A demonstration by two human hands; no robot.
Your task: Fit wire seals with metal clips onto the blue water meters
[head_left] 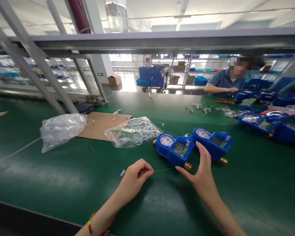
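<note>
Blue, the left meter (178, 151) lies just beyond our right hand (203, 170), long axis slanting rightward and toward us, brass end (187, 166) between widely spread fingers, as our farther left hand (135, 177) pinches a wire (161, 170).

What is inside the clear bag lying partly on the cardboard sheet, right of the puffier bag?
Small grey pieces lie bunched inside the bag; glare and crinkled film hide any deeper contents.
</note>
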